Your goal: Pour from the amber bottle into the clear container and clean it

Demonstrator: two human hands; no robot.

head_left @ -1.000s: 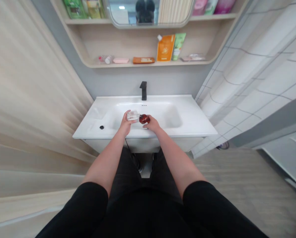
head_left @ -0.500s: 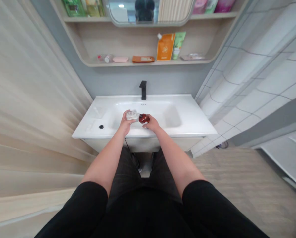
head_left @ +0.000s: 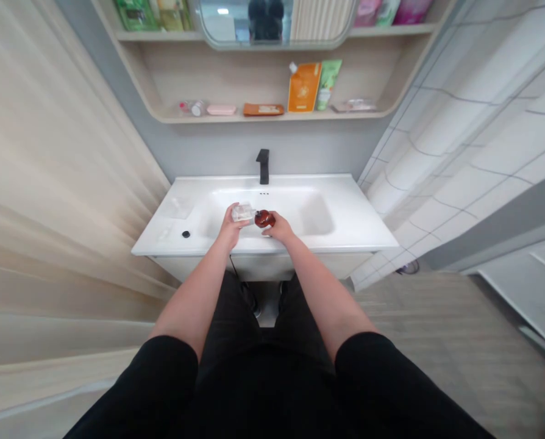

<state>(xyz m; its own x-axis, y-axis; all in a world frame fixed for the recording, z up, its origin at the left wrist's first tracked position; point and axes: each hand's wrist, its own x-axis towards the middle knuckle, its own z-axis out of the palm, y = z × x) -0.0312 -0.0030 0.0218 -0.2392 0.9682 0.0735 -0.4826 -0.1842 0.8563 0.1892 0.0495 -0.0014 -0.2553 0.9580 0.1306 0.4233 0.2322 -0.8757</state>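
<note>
Over the front of the white sink, my left hand is closed around a clear bottle, which lies tilted on its side with its neck to the right. My right hand is closed on a reddish-brown bottle, tipped toward the clear one. The mouths of the two bottles meet or nearly meet; whether they touch is too small to tell. Part of each bottle is hidden by fingers. On the counter to the left lies a small black cap.
A black faucet stands behind the basin. Above it, a wall shelf holds an orange pouch, a green tube and several small items. A mirror hangs higher up. A curtain borders the left side.
</note>
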